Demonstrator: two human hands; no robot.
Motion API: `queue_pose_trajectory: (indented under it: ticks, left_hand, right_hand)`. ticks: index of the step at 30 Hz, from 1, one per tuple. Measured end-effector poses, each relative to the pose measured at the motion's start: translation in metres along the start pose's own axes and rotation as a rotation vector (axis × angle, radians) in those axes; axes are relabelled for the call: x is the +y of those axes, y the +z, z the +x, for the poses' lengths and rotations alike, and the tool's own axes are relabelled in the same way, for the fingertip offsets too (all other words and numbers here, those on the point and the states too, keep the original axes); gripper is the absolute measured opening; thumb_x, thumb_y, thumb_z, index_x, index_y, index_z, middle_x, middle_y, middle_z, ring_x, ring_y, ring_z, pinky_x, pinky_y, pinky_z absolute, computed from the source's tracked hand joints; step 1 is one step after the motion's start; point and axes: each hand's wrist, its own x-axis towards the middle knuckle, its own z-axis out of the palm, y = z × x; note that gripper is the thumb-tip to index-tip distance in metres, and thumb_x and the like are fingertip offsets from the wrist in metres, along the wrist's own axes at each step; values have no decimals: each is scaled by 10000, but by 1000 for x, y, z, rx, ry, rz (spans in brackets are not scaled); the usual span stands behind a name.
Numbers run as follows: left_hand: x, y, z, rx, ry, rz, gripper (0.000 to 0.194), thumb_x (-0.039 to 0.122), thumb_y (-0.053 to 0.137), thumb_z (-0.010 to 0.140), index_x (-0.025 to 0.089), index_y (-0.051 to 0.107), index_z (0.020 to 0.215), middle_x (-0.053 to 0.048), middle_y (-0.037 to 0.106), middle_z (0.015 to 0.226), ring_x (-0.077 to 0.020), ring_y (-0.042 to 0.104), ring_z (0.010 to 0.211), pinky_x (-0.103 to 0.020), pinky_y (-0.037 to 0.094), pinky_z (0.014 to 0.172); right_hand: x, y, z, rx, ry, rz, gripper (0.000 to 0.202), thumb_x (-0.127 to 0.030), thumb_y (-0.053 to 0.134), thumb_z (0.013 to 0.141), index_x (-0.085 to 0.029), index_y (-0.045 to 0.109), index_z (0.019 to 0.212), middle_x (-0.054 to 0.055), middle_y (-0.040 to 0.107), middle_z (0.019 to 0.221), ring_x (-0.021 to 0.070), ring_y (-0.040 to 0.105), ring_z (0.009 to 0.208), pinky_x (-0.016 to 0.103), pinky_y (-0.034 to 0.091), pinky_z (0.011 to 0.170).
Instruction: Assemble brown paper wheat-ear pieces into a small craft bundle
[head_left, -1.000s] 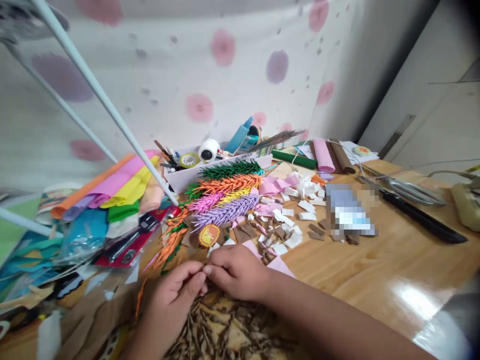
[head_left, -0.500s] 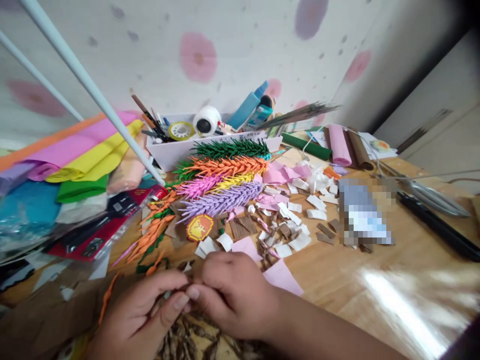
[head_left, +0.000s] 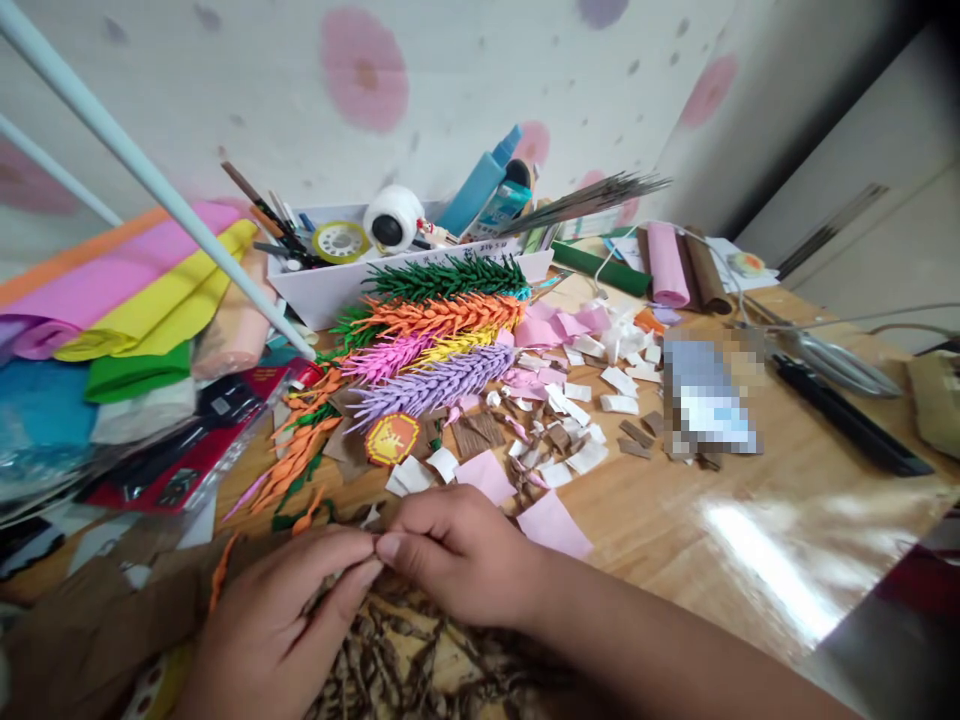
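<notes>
My left hand (head_left: 292, 620) and my right hand (head_left: 465, 555) meet at the fingertips near the front of the table. Both are closed in a pinch, and what lies between the fingers is too small to name. Below them spreads a pile of twisted brown paper pieces (head_left: 375, 660). Just beyond my hands are pink paper squares (head_left: 555, 522), small white paper pieces (head_left: 412, 476) and a round red and yellow badge (head_left: 391, 440). Orange twisted strips (head_left: 300, 460) lie to the left.
Bristly paper stems, a purple one (head_left: 435, 382) in front, lie before a white box (head_left: 322, 290) of supplies. Coloured paper rolls (head_left: 150, 290) fill the left, under a slanting pale pole (head_left: 165, 190). A black tool (head_left: 847, 415) rests at the right.
The camera view has shifted, so the table's things appear further left and slightly higher. My hands remain together; my right thumb and fingers have changed position slightly.
</notes>
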Motion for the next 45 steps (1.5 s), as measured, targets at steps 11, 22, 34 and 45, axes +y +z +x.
queue_pose_trajectory:
  ticks: [11,22,34,45]
  left_hand:
    - [8,1,11,-83,-70,-131,200,350,454,714,205,589,740,-12,612,681,-150,538,633,-224,432,588]
    - [23,8,12,-107,-46,-309,234,328,392,765,162,556,788,1,576,651,-111,532,562,-228,433,555]
    - [26,10,13,-59,34,-463,211,312,439,753,140,512,657,14,537,564,-87,503,515,-202,416,530]
    - [35,5,4,316,352,125,114,230,473,731,167,566,741,2,591,697,-112,522,653,-210,381,618]
  right_hand:
    - [-18,-12,-4,52,-125,-425,179,-251,379,796,-168,494,686,-10,491,621,82,414,581,187,301,540]
    - [-7,-24,-4,-13,-338,-694,160,-210,376,795,-163,526,759,31,545,715,116,459,666,217,295,592]
    - [-9,-21,-3,11,-343,-416,194,-241,396,782,-148,490,640,-9,475,619,87,417,596,214,295,568]
    - [-18,-2,2,-7,195,644,251,-253,427,732,-167,323,520,-100,244,397,20,165,325,170,89,336]
